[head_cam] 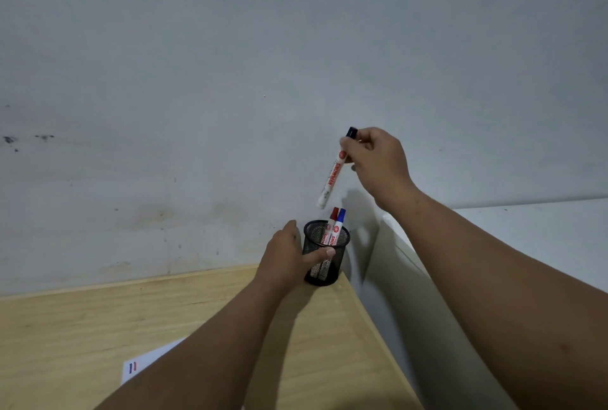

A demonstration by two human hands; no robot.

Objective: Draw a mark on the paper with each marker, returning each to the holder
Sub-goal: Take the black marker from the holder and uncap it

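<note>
A black mesh holder [332,240] stands at the far right corner of the wooden table [98,327]. My left hand [289,255] wraps around its left side, thumb across the front. Inside it stand a red-capped marker [333,217] and a blue-capped marker [340,218]. My right hand [375,159] pinches a white marker with a black cap [333,176] near its cap end. That marker hangs tilted, its lower end just above the holder's mouth. A white paper [144,363] with short red and blue marks lies near the bottom, partly hidden by my left forearm.
A grey-white wall [230,80] rises directly behind the table. A white surface [543,228] sits to the right, beyond the table's right edge, with a gap between the two.
</note>
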